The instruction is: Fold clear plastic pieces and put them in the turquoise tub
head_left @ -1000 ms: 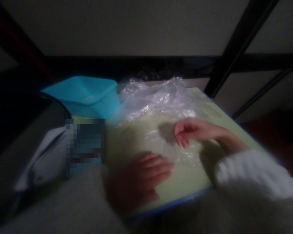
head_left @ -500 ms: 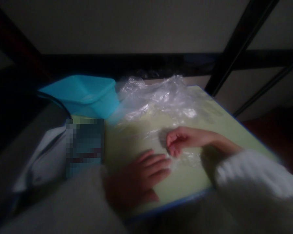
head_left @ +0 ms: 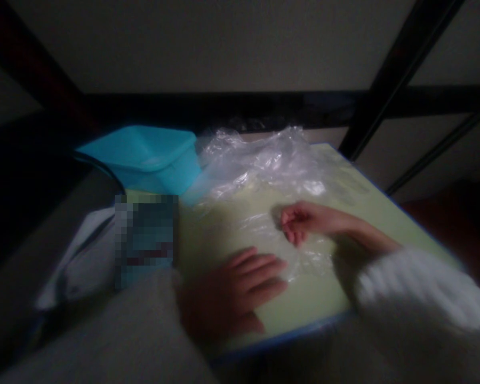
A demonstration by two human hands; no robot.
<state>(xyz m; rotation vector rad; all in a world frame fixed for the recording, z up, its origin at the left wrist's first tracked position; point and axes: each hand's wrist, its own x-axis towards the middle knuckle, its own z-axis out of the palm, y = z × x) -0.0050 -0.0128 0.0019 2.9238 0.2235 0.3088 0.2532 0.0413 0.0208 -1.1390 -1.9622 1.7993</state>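
While one sheet of clear plastic (head_left: 274, 160) lies crumpled at twelve o'clock on one pale yellow table (head_left: 316, 298) with a blue edge, a thin stretch of it runs back toward the centre, near two bare hands. The left hand (head_left: 236, 290), at seven o'clock, is palm down with its fingers extended and slightly spread. The right hand (head_left: 304, 220), at three o'clock, has its fingers curled over the film; whether they pinch it cannot be told. One blue basin (head_left: 164, 178) stands at ten o'clock, one black cable (head_left: 108, 170) curving past it, and one whitish object (head_left: 88, 250) sits at eight.

Half a second ago the right hand's fingertips were right by the left's; now it is a little farther toward twelve, leaving a gap, while the left has hardly moved. At nine o'clock one pixelated block (head_left: 150, 229) hides its contents, so any lettering there is unreadable.
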